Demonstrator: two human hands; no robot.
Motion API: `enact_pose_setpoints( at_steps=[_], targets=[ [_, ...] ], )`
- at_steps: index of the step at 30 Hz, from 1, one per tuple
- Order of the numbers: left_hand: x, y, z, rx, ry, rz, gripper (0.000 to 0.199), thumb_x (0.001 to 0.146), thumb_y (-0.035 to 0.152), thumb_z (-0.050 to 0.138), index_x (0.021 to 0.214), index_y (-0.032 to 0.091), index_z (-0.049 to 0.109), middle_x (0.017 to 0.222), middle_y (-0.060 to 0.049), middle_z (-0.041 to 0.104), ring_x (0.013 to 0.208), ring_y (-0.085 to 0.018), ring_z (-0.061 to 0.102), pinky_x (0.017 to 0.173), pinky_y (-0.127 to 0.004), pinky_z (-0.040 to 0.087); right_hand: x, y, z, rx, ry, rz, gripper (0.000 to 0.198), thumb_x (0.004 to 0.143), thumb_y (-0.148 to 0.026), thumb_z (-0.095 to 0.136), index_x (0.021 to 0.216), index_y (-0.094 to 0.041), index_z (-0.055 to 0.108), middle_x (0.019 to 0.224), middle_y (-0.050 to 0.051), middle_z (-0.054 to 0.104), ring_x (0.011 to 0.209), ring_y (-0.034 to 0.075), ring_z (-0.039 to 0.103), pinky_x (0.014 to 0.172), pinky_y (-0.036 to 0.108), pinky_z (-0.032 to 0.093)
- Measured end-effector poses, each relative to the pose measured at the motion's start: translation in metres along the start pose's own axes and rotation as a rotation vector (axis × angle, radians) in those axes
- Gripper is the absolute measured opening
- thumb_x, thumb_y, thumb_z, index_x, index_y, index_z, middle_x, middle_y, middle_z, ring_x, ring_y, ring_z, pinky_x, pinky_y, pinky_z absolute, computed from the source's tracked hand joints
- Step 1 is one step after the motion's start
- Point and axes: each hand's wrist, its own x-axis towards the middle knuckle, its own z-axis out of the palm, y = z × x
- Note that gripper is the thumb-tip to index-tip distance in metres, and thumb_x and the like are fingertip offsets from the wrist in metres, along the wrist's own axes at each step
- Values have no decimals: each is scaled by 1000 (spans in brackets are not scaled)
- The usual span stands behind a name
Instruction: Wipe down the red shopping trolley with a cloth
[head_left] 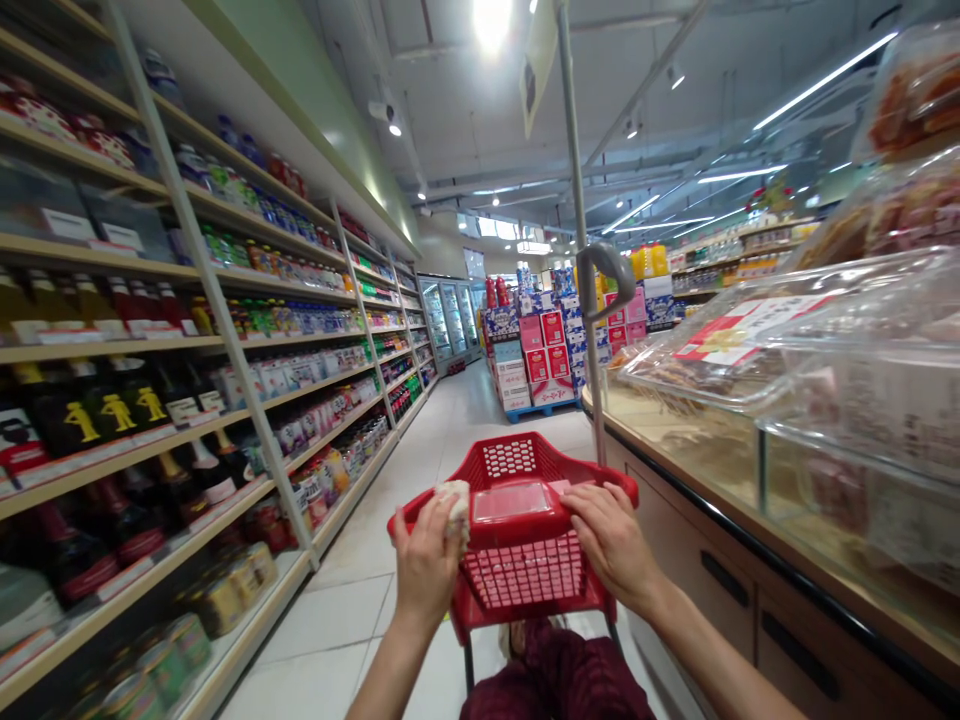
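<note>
At our far left, wall shelves [285, 412] run down the aisle, packed with drinks. Near us, dark bottles with yellow figures [116, 408] stand on one shelf, and metal cans [169, 655] line the lowest one. Glass-door refrigerators [450, 312] stand where the shelves end.

Our left hand [426, 548] rests on the left part of the handlebar of a red shopping cart [534, 578]. Its fingers are bent around a white crumpled cloth [458, 508], pressed against the bar. The cart is straight ahead of us on the pale tiled floor [334, 618], with a clear panel [512, 500] mid-handle; our dark red trousers [551, 675] show below its mesh basket.

Beyond the cart, stacked cartons [546, 350] sit on a blue pallet [544, 410]. A metal pole [583, 215] with a grey hooked grip [606, 282] rises just past the cart's right side. Our right hand [609, 535] lies over the right part of the handlebar, fingers loosely bent and slightly apart; we cannot tell whether they close beneath it. At far right, clear plastic food boxes [739, 335] are piled on a glass-edged surface [624, 408] above wooden cabinets [694, 560].
</note>
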Motion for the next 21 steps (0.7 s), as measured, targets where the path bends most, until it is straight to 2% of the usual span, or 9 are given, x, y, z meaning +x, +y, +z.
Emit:
enact_pose_setpoints(
  at_steps=[2,3,7,9,11,13,15,19,21],
  targets=[
    [3,1,1,14,30,-89,26,84,27,38,106,22,51,104,-9,63,97,-21,57,97,-55,23,0,-1,1,-3,18,10,25,84,-19,37,98,-21,57,100,4,63,95,17,54,92,39,30],
    [4,7,2,6,22,-80,26,84,26,38,105,22,52,104,-9,63,97,-21,56,97,-54,24,0,-1,2,-7,36,19,25,84,-19,37,97,-21,58,99,4,63,95,18,54,91,39,31],
    [9,45,10,-79,-25,150,25,82,23,41,104,23,54,109,-7,61,103,-18,53,101,-48,24,-1,1,3,-29,52,12,26,84,-19,37,97,-22,59,99,4,64,95,17,55,91,39,32],
    [12,48,9,-89,-27,180,26,82,21,41,103,23,55,110,-7,60,103,-18,53,102,-49,21,-2,3,3,-38,21,-11,26,84,-19,36,99,-22,58,101,4,63,97,18,54,91,39,32],
    [14,35,5,-62,-32,93,27,82,22,41,105,23,54,108,-7,61,101,-19,55,101,-52,21,-3,5,2,-44,3,-22,26,85,-20,36,100,-22,57,103,4,62,98,18,54,92,40,32],
    [17,21,1,-29,-41,-60,27,82,23,40,106,23,53,105,-7,63,98,-20,56,98,-54,23,-4,5,3,-51,16,-17,26,85,-21,36,99,-22,58,102,4,62,97,18,54,92,40,32],
    [18,22,0,-39,-57,-130,27,83,23,38,105,23,53,104,-7,63,96,-19,57,97,-54,26,-4,3,4,-59,48,-5,26,84,-21,36,98,-23,58,101,3,63,97,19,55,91,40,33],
    [21,57,7,-170,-127,109,26,82,21,41,105,23,54,108,-7,61,101,-18,54,100,-50,25,-4,3,5,-47,70,4,27,84,-22,36,100,-24,57,100,2,63,97,19,55,89,40,34],
    [24,63,5,-193,-142,141,26,81,21,43,104,24,54,109,-6,61,101,-18,55,101,-51,24,-5,5,4,-25,55,2,28,85,-23,35,106,-24,53,102,2,63,98,19,55,89,40,35]
  ],
)
